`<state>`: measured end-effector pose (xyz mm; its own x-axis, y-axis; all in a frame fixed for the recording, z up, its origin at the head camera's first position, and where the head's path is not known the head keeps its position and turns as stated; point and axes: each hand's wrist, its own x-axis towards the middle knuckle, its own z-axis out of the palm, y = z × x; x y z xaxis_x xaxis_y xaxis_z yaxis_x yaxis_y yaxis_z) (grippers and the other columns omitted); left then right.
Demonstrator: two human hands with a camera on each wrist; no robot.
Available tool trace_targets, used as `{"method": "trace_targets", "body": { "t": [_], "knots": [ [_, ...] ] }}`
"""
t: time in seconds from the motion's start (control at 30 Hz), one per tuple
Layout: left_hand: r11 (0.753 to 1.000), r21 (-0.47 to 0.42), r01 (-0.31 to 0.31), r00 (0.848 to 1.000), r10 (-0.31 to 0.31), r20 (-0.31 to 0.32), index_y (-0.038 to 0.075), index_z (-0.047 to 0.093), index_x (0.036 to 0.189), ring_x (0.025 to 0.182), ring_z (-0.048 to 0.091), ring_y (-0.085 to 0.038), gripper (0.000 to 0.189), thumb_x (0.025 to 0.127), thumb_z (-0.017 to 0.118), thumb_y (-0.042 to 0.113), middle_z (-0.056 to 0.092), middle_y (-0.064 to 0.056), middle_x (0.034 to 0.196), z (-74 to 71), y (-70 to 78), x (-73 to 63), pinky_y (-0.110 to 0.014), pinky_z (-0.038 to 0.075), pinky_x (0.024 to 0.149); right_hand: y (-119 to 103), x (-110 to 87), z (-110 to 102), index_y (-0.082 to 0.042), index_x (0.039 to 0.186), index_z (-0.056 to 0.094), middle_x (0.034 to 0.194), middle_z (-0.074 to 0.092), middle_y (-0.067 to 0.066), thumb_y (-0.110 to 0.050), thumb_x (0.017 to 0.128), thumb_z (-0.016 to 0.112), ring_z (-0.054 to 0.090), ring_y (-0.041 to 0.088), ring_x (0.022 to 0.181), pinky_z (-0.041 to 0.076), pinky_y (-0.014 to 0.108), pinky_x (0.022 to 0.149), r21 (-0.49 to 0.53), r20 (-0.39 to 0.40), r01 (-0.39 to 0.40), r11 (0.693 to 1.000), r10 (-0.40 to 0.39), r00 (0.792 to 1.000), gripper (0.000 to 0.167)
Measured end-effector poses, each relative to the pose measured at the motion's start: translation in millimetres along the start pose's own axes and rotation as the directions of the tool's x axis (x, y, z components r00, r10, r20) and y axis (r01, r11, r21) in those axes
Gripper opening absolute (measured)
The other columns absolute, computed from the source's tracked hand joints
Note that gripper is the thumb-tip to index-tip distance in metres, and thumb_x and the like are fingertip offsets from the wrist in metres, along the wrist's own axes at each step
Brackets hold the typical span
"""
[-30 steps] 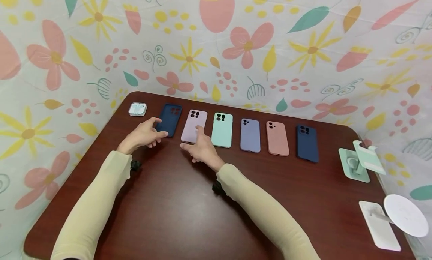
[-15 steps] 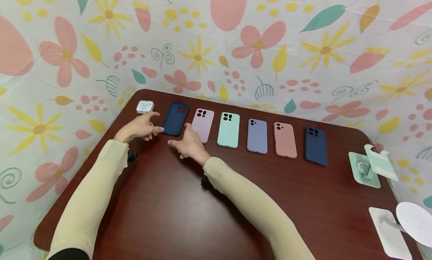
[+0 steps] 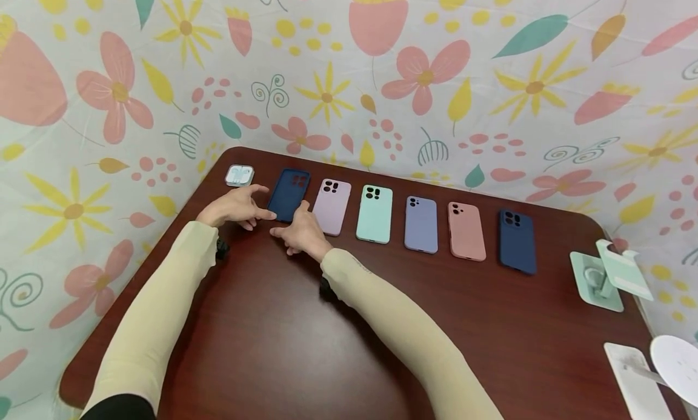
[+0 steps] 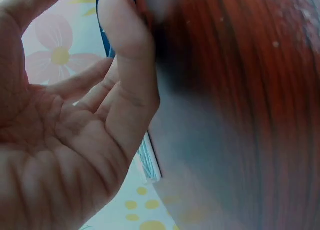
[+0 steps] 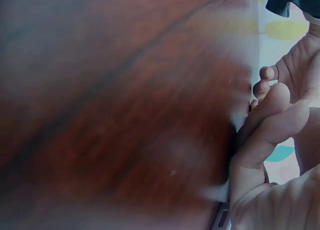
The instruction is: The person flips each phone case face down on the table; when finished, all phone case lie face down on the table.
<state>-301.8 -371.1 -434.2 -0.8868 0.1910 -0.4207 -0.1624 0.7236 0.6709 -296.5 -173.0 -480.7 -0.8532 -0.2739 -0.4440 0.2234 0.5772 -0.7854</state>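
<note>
At the left end of a row of phone cases lies a dark blue phone case (image 3: 288, 193), its inner side facing up. My left hand (image 3: 237, 205) is at its near left corner, thumb tip right at the bottom edge and index finger stretched towards the left side. From the other side, my right hand (image 3: 303, 233) reaches the near right corner, index finger pointing at its right edge. The left wrist view shows the left palm (image 4: 55, 135) with fingers spread, and a sliver of dark blue case (image 4: 106, 39) behind. Neither hand is curled around the case.
A lilac case (image 3: 332, 206) lies close beside the right hand. Mint (image 3: 374, 215), periwinkle (image 3: 421, 225), pink (image 3: 466, 232) and navy (image 3: 517, 241) cases continue rightwards. Boxed earphones (image 3: 239, 175) sit back left. A mint stand (image 3: 597, 280) and white stand (image 3: 635, 371) occupy the right edge.
My right hand has moved left, from over the lilac case to the blue case's near right corner. The left hand stays by that case's left side. The head view has shifted slightly.
</note>
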Motion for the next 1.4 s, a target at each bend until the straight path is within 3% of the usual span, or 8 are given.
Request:
{"method": "trace_targets", "body": {
  "t": [0.2, 0.5, 0.77, 0.9, 1.17, 1.4],
  "knots": [
    [1.000, -0.008, 0.012, 1.000, -0.012, -0.021, 0.006, 0.042, 0.163, 0.062, 0.070, -0.014, 0.084, 0.097, 0.083, 0.037, 0.068, -0.010, 0.089, 3.4, 3.2, 3.0, -0.029, 0.066, 0.067, -5, -13.9, -2, -0.001, 0.172, 0.009, 0.068, 0.068, 0.009, -0.028, 0.098, 0.084, 0.062, 0.016, 0.043, 0.061, 0.030, 0.048, 0.002, -0.023, 0.024, 1.000, -0.024, 0.999, 0.109],
    [1.000, -0.006, 0.016, 0.999, -0.016, -0.030, 0.003, 0.041, 0.160, 0.060, 0.071, -0.013, 0.082, 0.097, 0.083, 0.034, 0.068, -0.010, 0.086, 6.8, 4.8, 4.8, -0.031, 0.067, 0.068, -5, -19.5, -2, -0.001, 0.171, 0.013, 0.066, 0.066, 0.008, -0.024, 0.099, 0.084, 0.061, 0.014, 0.041, 0.058, 0.026, 0.044, 0.029, -0.031, 0.042, 0.999, -0.041, 0.999, 0.104],
    [1.000, 0.013, -0.009, 0.998, 0.008, 0.063, 0.010, 0.024, 0.173, 0.063, 0.071, -0.015, 0.101, 0.094, 0.086, 0.016, 0.071, -0.012, 0.090, -1.0, -0.3, 17.6, -0.031, 0.067, 0.068, -6, -14.5, -3, -0.006, 0.175, 0.003, 0.063, 0.067, 0.009, -0.019, 0.098, 0.084, 0.061, 0.014, 0.040, 0.059, 0.029, 0.043, 0.077, -0.041, 0.026, 0.997, -0.023, 0.999, 0.112],
    [1.000, 0.006, -0.002, 0.997, 0.001, 0.079, 0.010, 0.024, 0.173, 0.061, 0.069, -0.014, 0.099, 0.095, 0.085, 0.016, 0.069, -0.010, 0.084, -0.4, -0.2, 22.8, -0.029, 0.066, 0.065, -5, -12.1, -4, -0.006, 0.175, 0.003, 0.061, 0.066, 0.009, -0.016, 0.100, 0.082, 0.061, 0.014, 0.040, 0.058, 0.029, 0.042, 0.103, -0.036, 0.031, 0.994, -0.028, 0.999, 0.109],
    [1.000, 0.016, -0.026, 0.999, 0.025, 0.031, 0.005, 0.034, 0.169, 0.057, 0.067, -0.013, 0.089, 0.096, 0.083, 0.017, 0.067, -0.010, 0.078, 4.7, 1.3, 20.4, -0.029, 0.065, 0.063, -5, -12.7, -6, -0.011, 0.177, 0.003, 0.061, 0.066, 0.009, -0.014, 0.107, 0.071, 0.061, 0.014, 0.040, 0.057, 0.027, 0.042, 0.131, -0.050, 0.026, 0.991, -0.020, 0.999, 0.097],
    [0.999, 0.021, -0.024, 0.999, 0.025, -0.039, 0.003, 0.046, 0.159, 0.059, 0.069, -0.014, 0.079, 0.093, 0.087, 0.020, 0.070, -0.010, 0.079, 9.6, -2.0, 16.3, -0.029, 0.066, 0.064, -1, -15.1, -6, -0.016, 0.177, 0.008, 0.062, 0.065, 0.010, -0.016, 0.106, 0.073, 0.061, 0.015, 0.041, 0.057, 0.028, 0.042, 0.167, -0.035, 0.038, 0.985, -0.032, 0.999, 0.096]
  ]
}}
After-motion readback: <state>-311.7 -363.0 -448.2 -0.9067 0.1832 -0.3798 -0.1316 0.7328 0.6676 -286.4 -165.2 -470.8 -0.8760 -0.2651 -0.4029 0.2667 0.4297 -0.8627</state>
